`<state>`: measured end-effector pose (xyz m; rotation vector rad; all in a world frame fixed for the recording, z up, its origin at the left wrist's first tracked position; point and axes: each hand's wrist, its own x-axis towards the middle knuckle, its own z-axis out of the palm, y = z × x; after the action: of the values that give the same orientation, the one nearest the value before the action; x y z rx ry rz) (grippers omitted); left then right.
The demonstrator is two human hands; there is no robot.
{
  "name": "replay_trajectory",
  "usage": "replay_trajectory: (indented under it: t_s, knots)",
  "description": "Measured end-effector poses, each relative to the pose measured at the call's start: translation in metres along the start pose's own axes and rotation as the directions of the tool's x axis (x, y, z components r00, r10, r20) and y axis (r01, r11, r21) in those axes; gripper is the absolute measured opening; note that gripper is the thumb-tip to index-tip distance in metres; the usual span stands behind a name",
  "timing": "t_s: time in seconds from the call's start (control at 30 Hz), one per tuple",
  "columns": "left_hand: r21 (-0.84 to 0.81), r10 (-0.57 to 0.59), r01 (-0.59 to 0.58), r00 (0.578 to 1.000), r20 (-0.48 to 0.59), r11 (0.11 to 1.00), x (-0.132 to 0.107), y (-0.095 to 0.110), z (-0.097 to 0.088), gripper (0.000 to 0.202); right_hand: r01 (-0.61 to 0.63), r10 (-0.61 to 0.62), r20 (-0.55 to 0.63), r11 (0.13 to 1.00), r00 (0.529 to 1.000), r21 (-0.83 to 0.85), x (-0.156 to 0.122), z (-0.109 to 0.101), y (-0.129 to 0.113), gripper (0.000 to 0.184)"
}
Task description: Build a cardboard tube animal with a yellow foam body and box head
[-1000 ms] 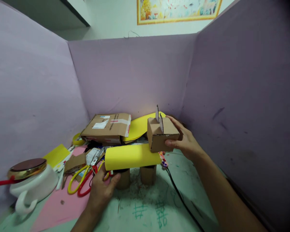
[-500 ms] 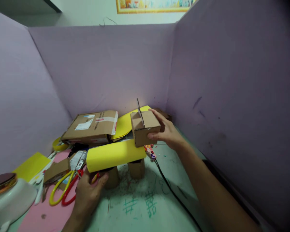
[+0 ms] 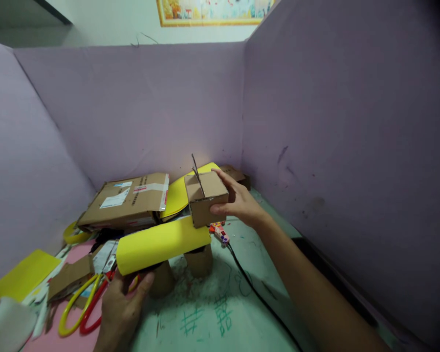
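In the head view my right hand (image 3: 238, 198) grips a small cardboard box (image 3: 209, 208) from its right side, thumb on the near face and fingers over the far side. Two thin cardboard strips stick up from the box top. The box sits at the right end of a yellow paper-covered roll (image 3: 161, 244), touching it or just above; I cannot tell which. The roll rests on brown cardboard legs (image 3: 199, 261). My left hand (image 3: 122, 308) is closed at the roll's left end, its fingertips hidden beneath. A small yellow-and-red bit shows between thumb and fingers.
Scissors with yellow and red handles (image 3: 78, 308) lie left of my left hand. Behind are a flat shipping box (image 3: 132, 198) and yellow sheets (image 3: 176, 195). A patterned glue gun (image 3: 220, 232) trails a black cord (image 3: 256, 291). Purple panels (image 3: 132, 107) enclose the table.
The view has turned slightly, so everything sits further left and a little lower. Both hands keep their places on the cardboard box and the yellow roll.
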<state>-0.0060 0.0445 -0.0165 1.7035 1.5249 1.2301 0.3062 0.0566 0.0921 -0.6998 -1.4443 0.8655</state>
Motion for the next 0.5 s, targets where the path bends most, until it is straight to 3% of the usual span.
replay_trajectory:
  t_s: [0.13, 0.33, 0.5]
  knots:
    - [0.042, -0.015, 0.016, 0.999, -0.042, 0.999, 0.002, -0.003, -0.001, 0.060, -0.013, 0.013, -0.002, 1.000, 1.000, -0.010, 0.001, -0.001, 0.002, 0.086]
    - [-0.072, 0.030, -0.040, 0.990, -0.134, 0.997, -0.004, 0.003, 0.003, 0.034, -0.019, 0.019, 0.001, 1.000, 1.000, -0.013, 0.001, -0.001, 0.003, 0.089]
    - [-0.082, -0.002, -0.015, 0.979, -0.203, 0.997, -0.007, 0.013, 0.006, 0.033, -0.021, 0.021, -0.006, 0.999, 1.000, -0.026, 0.001, 0.001, 0.001, 0.090]
